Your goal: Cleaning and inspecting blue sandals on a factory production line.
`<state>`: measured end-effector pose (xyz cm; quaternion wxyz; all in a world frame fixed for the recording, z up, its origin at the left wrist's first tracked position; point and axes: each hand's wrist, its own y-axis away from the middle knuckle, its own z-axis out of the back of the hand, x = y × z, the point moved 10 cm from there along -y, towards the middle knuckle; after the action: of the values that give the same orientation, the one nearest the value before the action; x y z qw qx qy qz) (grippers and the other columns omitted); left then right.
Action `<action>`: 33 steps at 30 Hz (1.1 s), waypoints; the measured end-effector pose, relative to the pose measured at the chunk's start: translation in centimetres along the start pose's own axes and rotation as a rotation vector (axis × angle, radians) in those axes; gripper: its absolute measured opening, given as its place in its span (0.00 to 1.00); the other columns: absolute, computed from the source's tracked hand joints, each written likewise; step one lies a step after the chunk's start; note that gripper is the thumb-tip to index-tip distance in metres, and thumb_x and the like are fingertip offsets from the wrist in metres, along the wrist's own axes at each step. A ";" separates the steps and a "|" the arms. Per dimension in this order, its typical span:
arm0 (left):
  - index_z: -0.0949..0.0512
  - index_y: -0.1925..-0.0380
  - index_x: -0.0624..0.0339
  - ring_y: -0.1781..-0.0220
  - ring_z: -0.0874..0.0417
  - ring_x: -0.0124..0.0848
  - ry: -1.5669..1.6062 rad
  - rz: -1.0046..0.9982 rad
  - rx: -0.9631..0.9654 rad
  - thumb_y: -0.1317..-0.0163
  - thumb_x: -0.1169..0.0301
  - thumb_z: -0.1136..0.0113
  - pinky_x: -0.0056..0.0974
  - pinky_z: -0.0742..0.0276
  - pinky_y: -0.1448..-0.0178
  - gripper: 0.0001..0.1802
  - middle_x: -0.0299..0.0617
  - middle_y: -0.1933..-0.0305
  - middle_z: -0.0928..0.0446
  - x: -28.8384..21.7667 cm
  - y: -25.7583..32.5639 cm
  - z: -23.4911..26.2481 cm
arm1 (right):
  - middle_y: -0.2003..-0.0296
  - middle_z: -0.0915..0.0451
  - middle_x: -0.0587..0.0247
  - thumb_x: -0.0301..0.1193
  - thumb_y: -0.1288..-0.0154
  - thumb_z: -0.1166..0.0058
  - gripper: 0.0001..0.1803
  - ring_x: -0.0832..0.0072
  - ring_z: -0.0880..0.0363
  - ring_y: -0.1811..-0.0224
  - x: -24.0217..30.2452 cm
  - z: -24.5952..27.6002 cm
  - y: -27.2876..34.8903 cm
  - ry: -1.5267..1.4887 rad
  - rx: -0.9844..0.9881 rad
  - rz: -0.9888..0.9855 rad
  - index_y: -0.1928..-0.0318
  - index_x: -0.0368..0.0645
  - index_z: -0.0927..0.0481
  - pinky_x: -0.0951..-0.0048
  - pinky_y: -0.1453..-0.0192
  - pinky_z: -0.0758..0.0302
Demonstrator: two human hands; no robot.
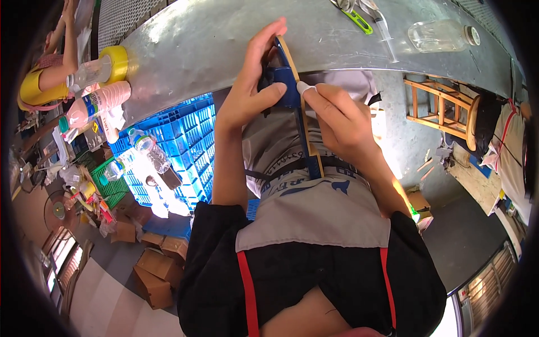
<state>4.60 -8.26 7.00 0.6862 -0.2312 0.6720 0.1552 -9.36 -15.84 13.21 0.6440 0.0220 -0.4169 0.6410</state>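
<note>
A long, narrow piece (302, 132), dark blue with a tan edge, stands on end in front of my apron, its far end over the metal table. My left hand (252, 84) grips it near the far end, thumb laid across a blue block-like part and fingers behind. My right hand (339, 112) is closed at the tan edge, with something white (305, 88) at its fingertips touching that edge. Whether the white thing is a finger cover or a small wad of cloth cannot be made out. My left fingers partly hide the far end.
On the metal table (196, 50) are a clear bottle (438, 36), a syringe (387, 42), a green cutter (356, 19), a yellow tape roll (116, 63) and a pink bottle (101, 104). Blue crates (191, 140) stand left, a wooden stool (449, 106) right. Another person's arm (68, 45) shows far left.
</note>
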 end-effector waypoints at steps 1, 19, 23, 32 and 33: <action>0.40 0.21 0.58 0.27 0.29 0.41 0.090 0.077 0.024 0.44 0.65 0.28 0.46 0.33 0.24 0.51 0.46 0.19 0.39 0.5 -0.1 -0.5 | 0.55 0.17 0.58 0.15 0.48 0.40 0.23 0.66 0.13 0.63 0.0 0.0 0.0 -0.008 -0.005 -0.009 0.49 0.36 0.14 0.68 0.65 0.15; 0.38 0.23 0.67 0.25 0.29 0.46 0.205 0.060 0.011 0.48 0.53 0.21 0.54 0.27 0.24 0.57 0.56 0.24 0.32 2.5 -0.4 0.1 | 0.55 0.17 0.63 0.18 0.47 0.40 0.25 0.72 0.16 0.67 0.5 -0.7 -0.9 -0.015 -0.033 -0.068 0.45 0.36 0.15 0.71 0.71 0.19; 0.38 0.23 0.67 0.26 0.28 0.45 0.203 0.012 0.014 0.49 0.54 0.20 0.53 0.27 0.25 0.57 0.57 0.24 0.32 2.4 -0.8 0.3 | 0.55 0.16 0.65 0.20 0.50 0.41 0.27 0.75 0.21 0.72 1.1 -0.9 0.6 0.045 0.026 -0.082 0.45 0.37 0.15 0.74 0.75 0.23; 0.37 0.23 0.64 0.37 0.18 0.50 0.239 0.073 0.047 0.56 0.59 0.14 0.50 0.22 0.31 0.60 0.53 0.29 0.27 3.4 -0.8 1.0 | 0.54 0.16 0.68 0.22 0.49 0.39 0.29 0.76 0.23 0.72 1.6 -1.0 0.2 0.054 0.058 -0.065 0.42 0.39 0.15 0.75 0.73 0.24; 0.37 0.23 0.64 0.37 0.18 0.50 0.235 0.069 0.061 0.56 0.58 0.14 0.50 0.22 0.32 0.60 0.52 0.30 0.27 3.5 -0.7 0.8 | 0.52 0.16 0.60 0.20 0.50 0.38 0.30 0.68 0.17 0.64 1.5 -1.2 0.4 0.033 0.106 -0.102 0.42 0.36 0.15 0.71 0.66 0.20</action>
<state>5.83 -8.75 3.54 0.6037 -0.2036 0.7597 0.1301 -9.35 -13.88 13.13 0.6808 0.0667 -0.3698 0.6287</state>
